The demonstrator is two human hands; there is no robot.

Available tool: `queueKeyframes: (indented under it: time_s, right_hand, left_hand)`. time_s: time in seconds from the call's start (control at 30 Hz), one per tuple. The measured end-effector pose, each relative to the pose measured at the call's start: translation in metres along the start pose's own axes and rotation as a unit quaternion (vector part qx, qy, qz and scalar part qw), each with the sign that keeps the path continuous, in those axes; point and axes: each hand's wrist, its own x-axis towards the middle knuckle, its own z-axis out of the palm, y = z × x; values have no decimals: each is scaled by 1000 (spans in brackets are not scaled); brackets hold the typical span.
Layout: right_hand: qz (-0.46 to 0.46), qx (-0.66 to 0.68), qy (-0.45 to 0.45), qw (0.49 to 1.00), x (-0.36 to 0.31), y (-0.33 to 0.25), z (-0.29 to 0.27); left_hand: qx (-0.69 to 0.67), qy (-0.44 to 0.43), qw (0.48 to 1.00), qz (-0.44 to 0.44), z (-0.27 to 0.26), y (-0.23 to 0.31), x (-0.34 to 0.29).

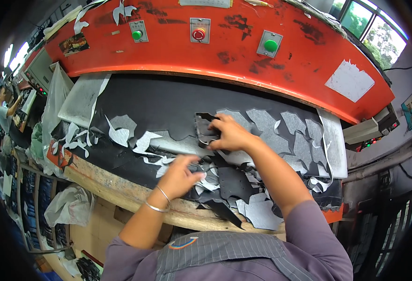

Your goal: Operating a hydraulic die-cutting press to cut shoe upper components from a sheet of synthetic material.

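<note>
My right hand [234, 133] grips a dark, thin-walled cutting die [203, 126], fingers and thumb over its right side. The die stands on the sheet of black material [145, 100], at the edge of the part with cut-outs. My left hand [177, 179], slightly blurred, hovers with thumb and fingers apart over pale scraps [210, 180]; I see nothing held in it. Grey-white lining shows through several cut-outs [269, 129] right of the die. Cut black pieces [234, 180] and a pale piece [260, 213] lie near the front edge.
Beyond the sheet rises an orange-red press beam [168, 51] with a red button [198, 34] and green buttons [270, 45]. A worn wooden edge [121, 185] runs along the front. White offcuts [72, 138] lie at left. A person [7, 110] stands far left.
</note>
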Motion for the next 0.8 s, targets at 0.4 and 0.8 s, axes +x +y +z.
queueKeyframes:
  time_s: [0.4, 0.8]
  right_hand:
    - [185, -42, 135, 973, 7, -5, 48]
    - [105, -28, 213, 971, 0, 21, 56]
  left_hand:
    - [222, 89, 957, 165, -79, -64, 137]
    - [267, 66, 938, 211, -84, -53, 165]
